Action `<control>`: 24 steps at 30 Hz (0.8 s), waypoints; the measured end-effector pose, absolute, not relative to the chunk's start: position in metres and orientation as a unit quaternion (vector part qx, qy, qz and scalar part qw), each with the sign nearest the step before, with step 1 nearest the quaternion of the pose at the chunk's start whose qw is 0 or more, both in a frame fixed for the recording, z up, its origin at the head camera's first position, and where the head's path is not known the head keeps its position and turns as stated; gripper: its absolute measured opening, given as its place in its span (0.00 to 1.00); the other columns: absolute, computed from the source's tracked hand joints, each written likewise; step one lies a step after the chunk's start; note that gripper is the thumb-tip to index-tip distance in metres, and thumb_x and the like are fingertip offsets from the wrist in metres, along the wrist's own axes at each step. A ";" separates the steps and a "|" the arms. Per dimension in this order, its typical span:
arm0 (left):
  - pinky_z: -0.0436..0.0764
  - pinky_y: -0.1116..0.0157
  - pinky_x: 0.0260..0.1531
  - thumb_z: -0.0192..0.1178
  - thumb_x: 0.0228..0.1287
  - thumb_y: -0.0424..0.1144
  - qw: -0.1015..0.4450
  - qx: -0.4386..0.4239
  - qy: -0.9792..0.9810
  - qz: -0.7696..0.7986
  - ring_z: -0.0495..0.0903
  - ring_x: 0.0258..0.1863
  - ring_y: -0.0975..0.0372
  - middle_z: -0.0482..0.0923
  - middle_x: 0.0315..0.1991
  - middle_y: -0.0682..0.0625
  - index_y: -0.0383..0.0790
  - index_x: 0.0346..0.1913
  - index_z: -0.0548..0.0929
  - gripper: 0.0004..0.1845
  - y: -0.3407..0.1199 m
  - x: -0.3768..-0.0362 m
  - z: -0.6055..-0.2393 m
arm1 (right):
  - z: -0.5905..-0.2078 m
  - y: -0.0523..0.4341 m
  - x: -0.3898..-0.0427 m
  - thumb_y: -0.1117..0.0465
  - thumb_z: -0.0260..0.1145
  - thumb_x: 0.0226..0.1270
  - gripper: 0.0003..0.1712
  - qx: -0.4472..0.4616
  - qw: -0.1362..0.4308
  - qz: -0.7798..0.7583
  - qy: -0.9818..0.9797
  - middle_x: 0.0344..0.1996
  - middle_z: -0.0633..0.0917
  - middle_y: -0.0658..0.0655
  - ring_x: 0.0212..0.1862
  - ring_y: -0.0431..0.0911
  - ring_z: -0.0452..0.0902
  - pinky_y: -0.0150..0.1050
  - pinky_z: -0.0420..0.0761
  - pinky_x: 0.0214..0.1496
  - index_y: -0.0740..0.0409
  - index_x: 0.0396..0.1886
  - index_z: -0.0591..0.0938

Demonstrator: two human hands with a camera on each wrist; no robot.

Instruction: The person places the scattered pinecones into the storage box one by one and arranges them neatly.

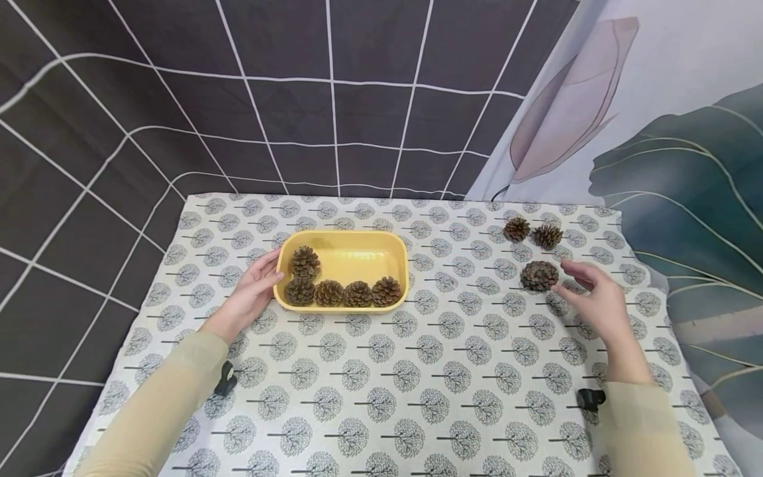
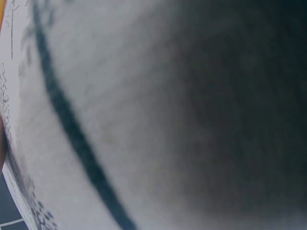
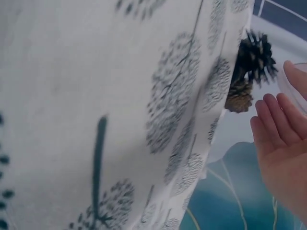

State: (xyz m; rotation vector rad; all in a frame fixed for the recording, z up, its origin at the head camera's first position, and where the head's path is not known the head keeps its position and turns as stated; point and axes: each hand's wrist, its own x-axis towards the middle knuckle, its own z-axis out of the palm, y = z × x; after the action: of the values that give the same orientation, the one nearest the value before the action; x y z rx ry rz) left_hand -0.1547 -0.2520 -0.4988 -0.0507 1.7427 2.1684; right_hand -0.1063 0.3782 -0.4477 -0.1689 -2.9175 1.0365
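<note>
Right hand [image 1: 596, 299] open, fingers spread, just beside a brown, scaly pine cone [image 1: 539, 275] lying well right of the yellow tray [image 1: 346, 246]. Left hand [image 1: 253, 291] open, fingers resting against the tray's left rim, gripping nothing.

sleeves: long, beige, close-fitting, reaching both wrists
hands: bare, left hand [image 1: 253, 291], right hand [image 1: 593, 299]
wrist units: small, black, one under each forearm

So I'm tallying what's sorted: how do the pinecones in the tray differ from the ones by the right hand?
The tray pinecones, five of them, sit inside the yellow tray, four lined along its near wall; the loose pinecones, three, lie scattered on the tablecloth. All are brown, similar in size.
</note>
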 end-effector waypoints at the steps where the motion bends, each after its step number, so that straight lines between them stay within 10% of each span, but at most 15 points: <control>1: 0.47 0.55 0.89 0.50 0.77 0.25 0.180 -0.018 0.617 0.766 0.40 0.88 0.48 0.39 0.88 0.41 0.35 0.85 0.47 0.39 -0.252 -0.155 -0.499 | -0.449 0.380 -0.107 0.55 0.72 0.74 0.36 -0.053 0.012 0.334 -0.941 0.70 0.77 0.74 0.69 0.73 0.75 0.52 0.82 0.73 0.64 0.76 0.73; 8: 0.48 0.56 0.89 0.51 0.77 0.26 0.181 -0.013 0.620 0.763 0.40 0.88 0.47 0.39 0.88 0.40 0.35 0.85 0.47 0.39 -0.250 -0.155 -0.499 | -0.460 0.391 -0.109 0.51 0.73 0.73 0.44 -0.059 -0.047 0.338 -0.938 0.70 0.76 0.76 0.70 0.75 0.72 0.69 0.77 0.69 0.64 0.80 0.67; 13: 0.47 0.55 0.89 0.49 0.77 0.25 0.179 -0.014 0.619 0.765 0.40 0.88 0.48 0.39 0.88 0.41 0.35 0.85 0.47 0.39 -0.251 -0.155 -0.499 | -0.466 0.395 -0.113 0.49 0.74 0.72 0.46 -0.054 -0.056 0.351 -0.933 0.72 0.76 0.74 0.71 0.74 0.71 0.20 0.79 0.65 0.63 0.81 0.65; 16: 0.46 0.55 0.89 0.49 0.76 0.24 0.177 -0.016 0.616 0.767 0.40 0.88 0.48 0.39 0.88 0.41 0.35 0.85 0.47 0.39 -0.252 -0.154 -0.498 | -0.469 0.394 -0.117 0.50 0.73 0.73 0.47 -0.050 -0.060 0.362 -0.929 0.73 0.74 0.74 0.72 0.74 0.70 0.07 0.71 0.54 0.64 0.81 0.64; 24: 0.49 0.55 0.89 0.52 0.77 0.26 0.178 -0.017 0.618 0.765 0.41 0.88 0.47 0.41 0.88 0.40 0.36 0.84 0.50 0.38 -0.252 -0.154 -0.498 | -0.472 0.391 -0.121 0.49 0.72 0.75 0.47 -0.062 -0.077 0.365 -0.926 0.75 0.72 0.74 0.74 0.73 0.68 0.69 0.72 0.74 0.63 0.83 0.62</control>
State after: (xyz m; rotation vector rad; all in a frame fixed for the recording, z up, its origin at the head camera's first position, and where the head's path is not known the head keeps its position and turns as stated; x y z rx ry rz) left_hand -0.1538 -0.2524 -0.4981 -0.0483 1.7490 2.1650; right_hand -0.1206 0.3914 -0.4724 -0.2058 -3.0602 1.2053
